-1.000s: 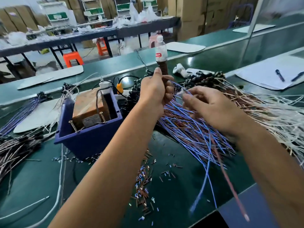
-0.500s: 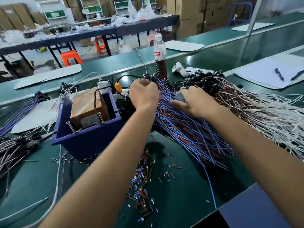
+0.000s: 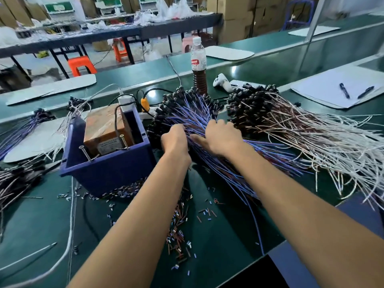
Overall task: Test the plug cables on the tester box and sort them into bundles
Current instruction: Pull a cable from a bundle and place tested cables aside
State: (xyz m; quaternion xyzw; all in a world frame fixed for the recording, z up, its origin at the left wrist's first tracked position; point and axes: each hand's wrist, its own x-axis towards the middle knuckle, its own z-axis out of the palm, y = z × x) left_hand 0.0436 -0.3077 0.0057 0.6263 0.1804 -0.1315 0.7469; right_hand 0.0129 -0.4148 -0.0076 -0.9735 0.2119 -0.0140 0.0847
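Plug cables: big heap of blue-and-brown wired, black-tipped plug cables (image 3: pixel 197 121) on green tabletop (image 3: pixel 228 235), right of blue plastic tester box (image 3: pixel 108 169).
Left hand (image 3: pixel 174 140): grip curled into heap.
Right hand (image 3: pixel 222 136): presses flat on heap.
Progress: small sorted bundles (image 3: pixel 18 132) far left; most looks untested.

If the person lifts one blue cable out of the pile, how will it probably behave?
Probably floppy: the blue cables lie thin and curved, so one would droop. It likely snags, since strands cross densely under both hands, left hand and right hand. The black plug end may hang lower.
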